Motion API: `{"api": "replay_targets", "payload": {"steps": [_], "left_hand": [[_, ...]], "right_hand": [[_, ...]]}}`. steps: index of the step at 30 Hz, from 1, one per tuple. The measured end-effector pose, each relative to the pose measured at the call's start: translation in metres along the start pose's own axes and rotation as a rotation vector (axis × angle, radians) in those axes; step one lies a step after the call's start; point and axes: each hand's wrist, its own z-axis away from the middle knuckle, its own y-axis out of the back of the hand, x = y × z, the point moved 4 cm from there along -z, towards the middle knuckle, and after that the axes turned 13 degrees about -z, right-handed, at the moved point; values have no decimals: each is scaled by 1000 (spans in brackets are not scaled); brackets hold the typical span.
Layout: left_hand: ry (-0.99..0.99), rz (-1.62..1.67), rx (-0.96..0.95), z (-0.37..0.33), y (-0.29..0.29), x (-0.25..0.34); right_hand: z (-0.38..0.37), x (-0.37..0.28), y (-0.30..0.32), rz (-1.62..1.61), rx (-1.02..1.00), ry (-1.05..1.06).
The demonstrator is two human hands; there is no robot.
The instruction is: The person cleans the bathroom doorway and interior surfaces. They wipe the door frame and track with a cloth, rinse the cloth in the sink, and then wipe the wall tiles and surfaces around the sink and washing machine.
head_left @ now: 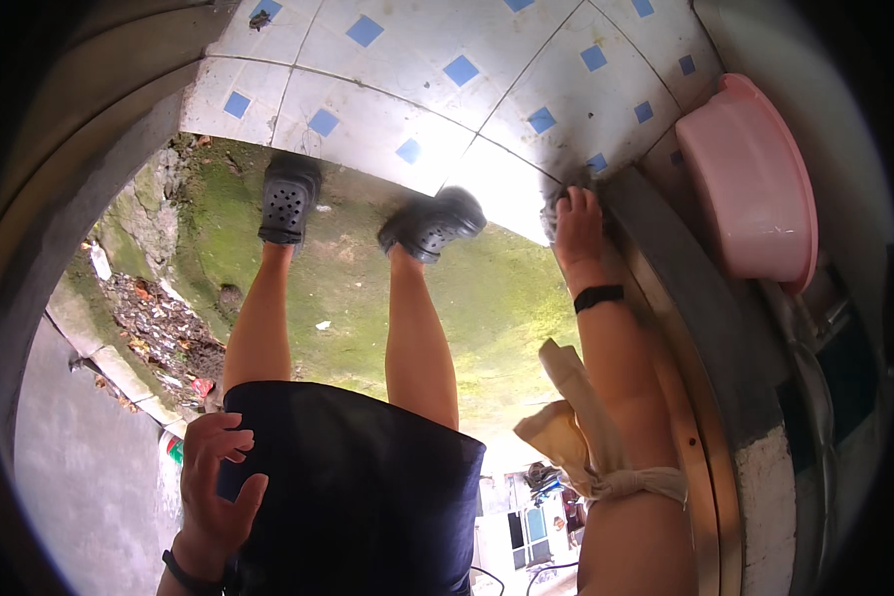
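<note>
At right of centre, a small greyish object (pixel 550 215) is partly covered by the right hand (pixel 578 233), its fingers curled; whether grasped or merely pressed cannot be determined. At lower left, the left hand (pixel 214 487) is held released, fingers loosely parted. Patterned tiles (pixel 397 89) are noted at top, a pink basin (pixel 750 189) at upper right.

Left of the pink basin (pixel 750 184), the right hand (pixel 578 228) touches a blurred greyish thing (pixel 551 217), with dark clogs (pixel 435 224) farther left and the loosely curled left hand (pixel 214 487) well apart from the basin.
</note>
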Motion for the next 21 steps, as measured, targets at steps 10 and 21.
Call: {"api": "replay_targets", "payload": {"steps": [10,21], "left_hand": [[-54,69,18,13,5,-3],[6,-30,70,43,41,-18]], "right_hand": [[56,28,-31,712,-821,37],[86,6,13,817,-777,-212]]}}
